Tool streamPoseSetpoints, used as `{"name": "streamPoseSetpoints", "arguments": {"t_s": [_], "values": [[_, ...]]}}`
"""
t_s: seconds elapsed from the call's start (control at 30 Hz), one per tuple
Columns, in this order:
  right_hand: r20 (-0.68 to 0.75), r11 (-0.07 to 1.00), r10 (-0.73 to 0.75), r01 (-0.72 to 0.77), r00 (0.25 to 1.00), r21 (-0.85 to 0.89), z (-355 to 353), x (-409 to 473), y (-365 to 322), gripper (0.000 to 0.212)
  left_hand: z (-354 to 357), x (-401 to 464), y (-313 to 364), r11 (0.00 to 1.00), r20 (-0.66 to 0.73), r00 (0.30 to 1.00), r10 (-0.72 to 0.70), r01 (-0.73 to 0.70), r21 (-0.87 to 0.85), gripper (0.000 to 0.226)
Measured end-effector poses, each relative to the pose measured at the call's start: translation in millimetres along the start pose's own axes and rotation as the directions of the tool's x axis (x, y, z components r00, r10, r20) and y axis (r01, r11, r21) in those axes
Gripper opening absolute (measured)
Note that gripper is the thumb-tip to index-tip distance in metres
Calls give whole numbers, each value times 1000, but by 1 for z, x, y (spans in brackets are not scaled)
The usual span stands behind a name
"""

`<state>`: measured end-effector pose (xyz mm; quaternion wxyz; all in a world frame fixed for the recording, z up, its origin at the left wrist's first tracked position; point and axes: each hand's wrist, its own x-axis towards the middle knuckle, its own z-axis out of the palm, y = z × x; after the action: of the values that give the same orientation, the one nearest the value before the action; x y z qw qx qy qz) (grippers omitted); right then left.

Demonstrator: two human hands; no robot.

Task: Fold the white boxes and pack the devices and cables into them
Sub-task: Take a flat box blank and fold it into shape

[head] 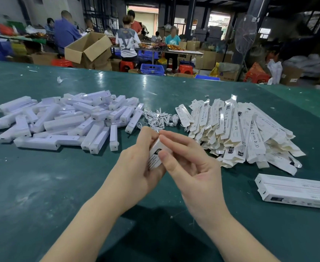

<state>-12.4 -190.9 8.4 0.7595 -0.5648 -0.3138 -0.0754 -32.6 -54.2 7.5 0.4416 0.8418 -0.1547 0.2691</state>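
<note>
My left hand (136, 167) grips a white box (155, 155) held upright above the green table (60, 186), its printed side facing me. My right hand (189, 167) pinches the box's top end between thumb and forefinger. Most of the box is hidden behind my fingers. A heap of white devices (60, 121) lies at the left. A small pile of coiled white cables (161, 118) sits in the middle, just beyond my hands. Flat unfolded white boxes (240, 133) are heaped at the right.
Finished white boxes (297, 190) lie side by side near the right edge. Beyond the table's far edge stand an open cardboard carton (87, 48), red stools, blue crates and several seated people at another bench. A fan (245, 34) stands at the back right.
</note>
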Motion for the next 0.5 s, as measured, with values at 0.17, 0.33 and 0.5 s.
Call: {"name": "streamPoseSetpoints", "arguments": {"t_s": [0.17,0.33,0.5], "values": [[14,998,-18,18,1000,-56,-2,0,2,23,3,2,3,999,-14,1000,-27,28,20,24],[-211,999,51,-50,976,11,-26,18,-6,22,5,3,1,966,41,991,-124,111,233,42],[-303,999,30,-33,952,-6,-39,25,-3,19,11,1,-7,915,101,974,-202,151,375,34]]}}
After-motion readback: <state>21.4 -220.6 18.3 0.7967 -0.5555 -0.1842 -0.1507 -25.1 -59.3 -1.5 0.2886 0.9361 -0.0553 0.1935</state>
